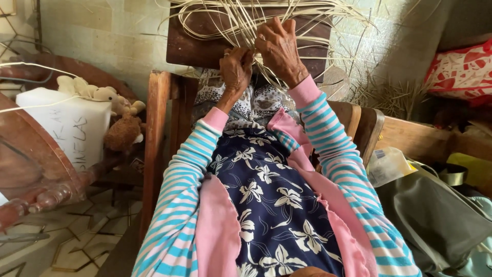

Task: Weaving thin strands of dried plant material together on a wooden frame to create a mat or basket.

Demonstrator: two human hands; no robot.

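Looking first at the pale straw strips (241, 20), we see them fanned across the top of the view, in front of a dark wooden board (195, 43) and above the lap. The right hand (279, 51) lies over the bundle, fingers bent and pressed together on several strands. The left hand (236, 66) sits just beside it, touching it, fingers curled into a tight pinch on strands at the same point. Below, we note striped sleeves (333, 149) and a navy floral dress (266, 200). A wooden chair frame (156, 133) stands at left, near a white box (77, 125) with soft toys (120, 118). A grey bag (435, 215) lies at right.
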